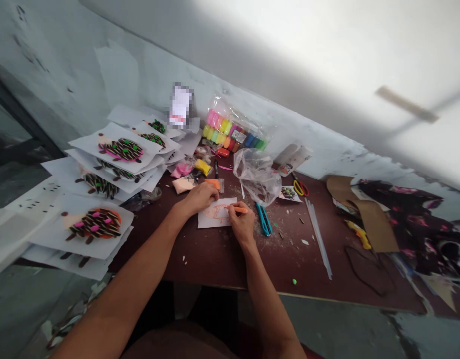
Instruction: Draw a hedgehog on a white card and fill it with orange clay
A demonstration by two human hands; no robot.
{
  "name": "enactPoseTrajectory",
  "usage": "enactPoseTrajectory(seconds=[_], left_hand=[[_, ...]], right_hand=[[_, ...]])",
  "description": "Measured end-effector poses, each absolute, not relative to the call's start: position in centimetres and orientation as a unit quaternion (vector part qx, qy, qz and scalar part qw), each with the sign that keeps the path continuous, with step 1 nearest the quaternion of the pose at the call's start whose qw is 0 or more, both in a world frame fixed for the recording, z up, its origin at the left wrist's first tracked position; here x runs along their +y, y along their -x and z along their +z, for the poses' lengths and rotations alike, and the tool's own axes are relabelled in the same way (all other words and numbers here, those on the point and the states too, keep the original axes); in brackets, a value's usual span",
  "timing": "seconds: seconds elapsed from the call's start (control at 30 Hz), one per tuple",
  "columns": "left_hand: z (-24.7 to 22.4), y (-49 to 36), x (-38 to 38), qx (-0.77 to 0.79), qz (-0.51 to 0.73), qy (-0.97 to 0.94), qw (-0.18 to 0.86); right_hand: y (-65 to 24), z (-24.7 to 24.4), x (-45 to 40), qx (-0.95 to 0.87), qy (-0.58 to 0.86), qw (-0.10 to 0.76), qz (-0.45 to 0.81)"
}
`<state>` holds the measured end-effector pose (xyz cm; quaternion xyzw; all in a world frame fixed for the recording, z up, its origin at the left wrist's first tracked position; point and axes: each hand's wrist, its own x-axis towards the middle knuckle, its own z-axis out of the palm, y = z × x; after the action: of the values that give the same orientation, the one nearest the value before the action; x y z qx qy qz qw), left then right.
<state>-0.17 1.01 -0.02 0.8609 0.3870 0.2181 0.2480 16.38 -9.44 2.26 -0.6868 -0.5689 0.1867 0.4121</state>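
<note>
One surface [211, 254]: dark reddish brown, strewn with small scraps, set against a pale wall.
Decorated sheets [91, 224]: piled at the left, bearing striped figures with pink or green spots.
Pack of coloured blocks [233, 133]: near the wall, beyond a clear plastic bag [258, 174].
Right grip [242, 223]: fingers closed around an orange marker [240, 210], at the right edge of the white paper [215, 223].
Left grip [204, 196]: fingers bent at the paper's upper left; whether they pinch anything is hidden.
Paper: flat between both hands, orange line drawing on it.
Teal-and-black tool [264, 219]: just right of the right hand.
Green bit [294, 281]: near the front edge.
</note>
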Motion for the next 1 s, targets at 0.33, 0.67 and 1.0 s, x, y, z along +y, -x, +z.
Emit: enactPoseTrajectory(seconds=[0.33, 0.67, 1.0], left_hand=[[-0.49, 0.21, 1.21, 0.378, 0.225, -0.865, 0.242], [-0.6, 0.2, 1.29, 0.382, 0.225, -0.865, 0.236], [-0.17, 0.19, 1.14, 0.383, 0.22, -0.862, 0.25]], right_hand=[[-16.72, 2.17, -9.27, -0.567, 0.694, 0.412, 0.166], [-16.71, 2.36, -9.34, -0.566, 0.697, 0.408, 0.165], [-17.15, 2.09, -9.21, -0.556, 0.699, 0.421, 0.158]])
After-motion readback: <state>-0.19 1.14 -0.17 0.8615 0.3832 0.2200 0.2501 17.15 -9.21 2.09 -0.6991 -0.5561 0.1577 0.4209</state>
